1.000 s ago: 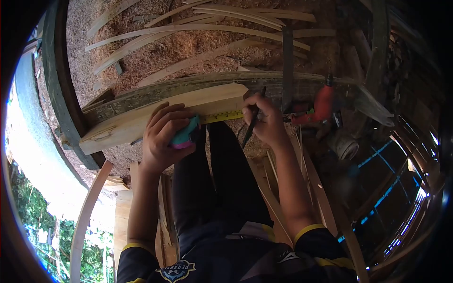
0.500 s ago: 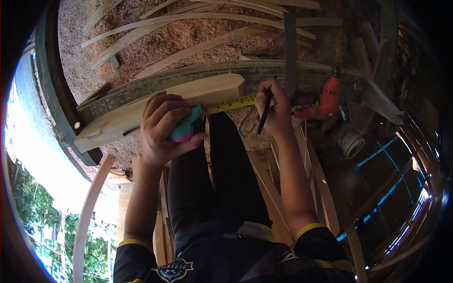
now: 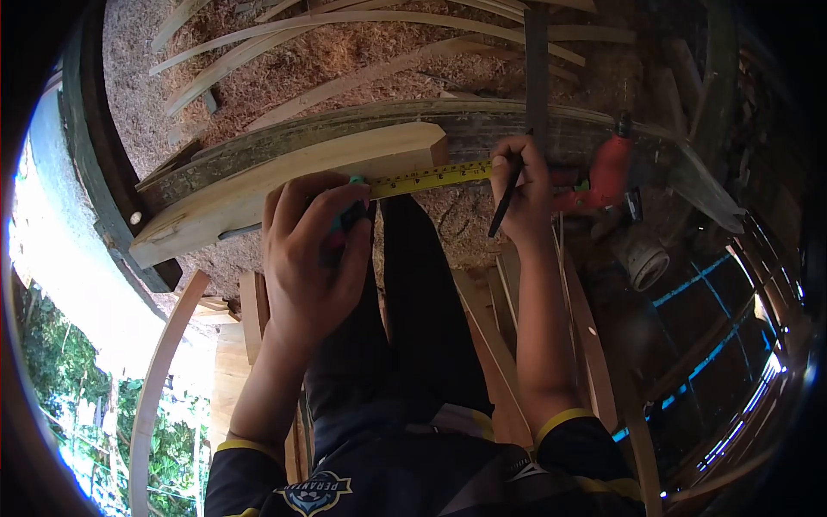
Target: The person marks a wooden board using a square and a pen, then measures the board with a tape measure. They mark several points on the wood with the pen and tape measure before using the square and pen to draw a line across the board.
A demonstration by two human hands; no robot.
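Observation:
My left hand (image 3: 314,246) is wrapped round the teal case of a tape measure (image 3: 432,180), most of the case hidden by the fingers. Its yellow blade runs out to the right, just in front of a pale squared timber (image 3: 301,168). At the blade's end, my right hand (image 3: 524,185) pinches the tip and also holds a thin black pen or pencil (image 3: 506,200), slanting down to the left. The timber lies along an old weathered beam (image 3: 482,121), its angled end near the blade.
Right of my right hand lies a red power drill (image 3: 610,172) on the beam. A dark upright bar (image 3: 536,77) crosses the beam. Curved wooden strips (image 3: 370,17) lie on the shavings-covered ground beyond. A pale cylindrical container (image 3: 646,265) sits lower right, and more boards stand beside my legs.
My right hand has moved right with the blade's tip, so more yellow blade shows. My left hand has turned, covering more of the tape case.

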